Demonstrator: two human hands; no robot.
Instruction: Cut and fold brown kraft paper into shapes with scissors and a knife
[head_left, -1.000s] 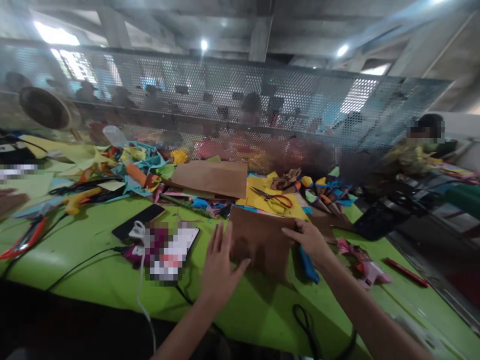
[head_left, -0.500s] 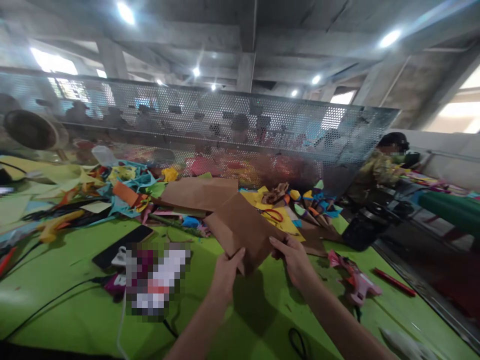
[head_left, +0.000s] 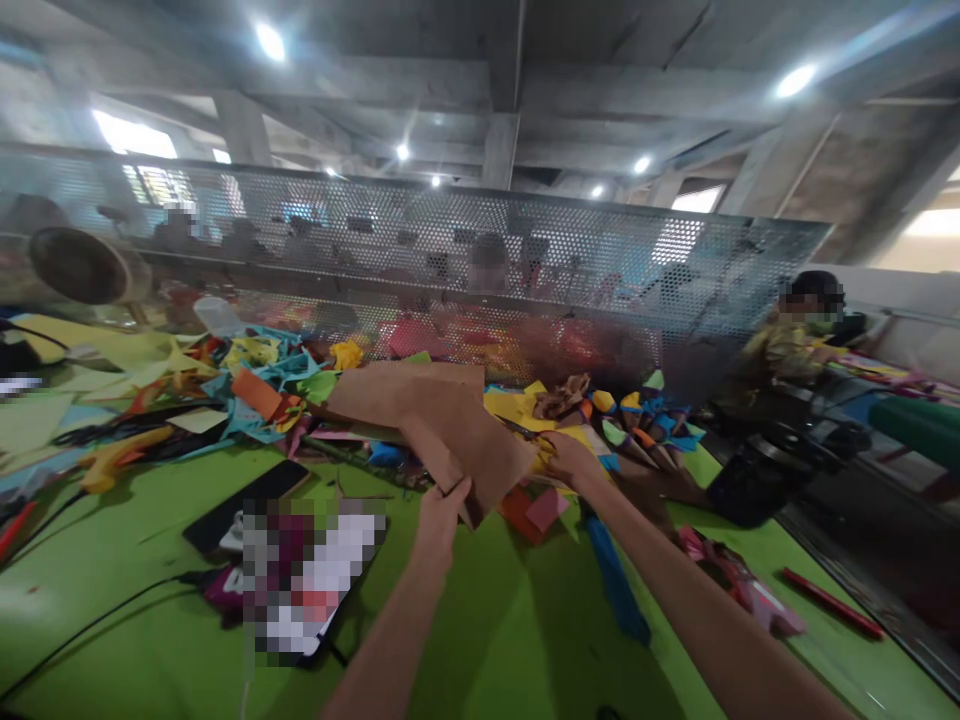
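Right hand (head_left: 570, 462): has let go of the brown paper (head_left: 484, 455) since the half-second-earlier frame, now up by the scissors (head_left: 519, 430), right of centre; fingers curled, partly hidden, cannot tell if closed on them.
Left hand (head_left: 441, 515): holds the paper alone now; thumb and fingers pinching its lower left edge, centre of frame.
Brown paper: tilted, raised over the table (head_left: 450, 630), overlapping a larger brown sheet (head_left: 375, 392) in view; has swung up and left since that frame.
Paper handling: likely light, thin, fairly stiff, creases easily, little slip. Best hold is a light pinch near an edge or corner; squeezing the middle would probably buckle it.
Scissors: over yellow paper (head_left: 506, 405), handles mostly hidden; likely rigid, light, best taken by the handles.
Paper scraps (head_left: 546, 510): red and pink, just below the right hand.
Phone (head_left: 247, 507): on table, lower left.
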